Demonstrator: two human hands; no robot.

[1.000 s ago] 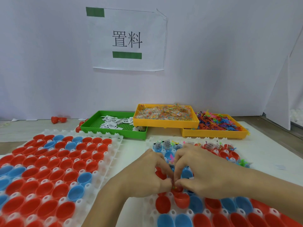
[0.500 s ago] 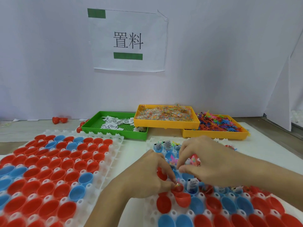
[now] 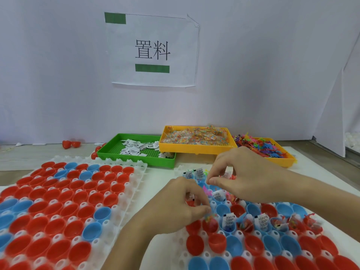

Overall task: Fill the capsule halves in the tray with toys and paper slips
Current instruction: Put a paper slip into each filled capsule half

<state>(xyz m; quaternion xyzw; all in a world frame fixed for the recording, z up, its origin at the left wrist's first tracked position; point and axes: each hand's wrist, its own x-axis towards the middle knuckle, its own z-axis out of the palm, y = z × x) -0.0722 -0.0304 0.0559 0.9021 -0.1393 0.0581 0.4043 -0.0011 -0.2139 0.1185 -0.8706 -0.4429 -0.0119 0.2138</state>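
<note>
Red and blue capsule halves [image 3: 216, 244] sit open side up in two white trays on the counter [image 3: 159, 178]. The left tray [image 3: 134, 184] holds halves only, mostly red with a scattering of blue; its near and left edges are cut off, so no full count is possible. The right tray [image 3: 181, 248] is partly covered by both hands and also cut off at the near edge. In its visible filled row, three halves hold a printed paper slip [image 3: 229, 220] standing upright, and several more to the right hold small bagged toys [image 3: 279, 223]; further slips show at the far edge.

The left hand [image 3: 175, 207] has fingers curled, its grip pinching a small multicoloured toy [image 3: 209, 217] directly above a red half. The right hand [image 3: 251, 178] is raised above the far rows, thumb and forefinger pressed together; what they pinch cannot be made out.

Three supply bins stand at the far side: a green bin [image 3: 136, 159] with loose slips, a yellow bin [image 3: 196, 148] of bagged pieces, and a second yellow bin [image 3: 284, 160] of loose coloured toys, partly hidden by the right hand. Print on the slips is too small to read. A wall sign [image 3: 153, 49] reads "置料", with two green bars. Two loose red halves [image 3: 71, 144] lie at far left, with more part-hidden beside the green bin.
</note>
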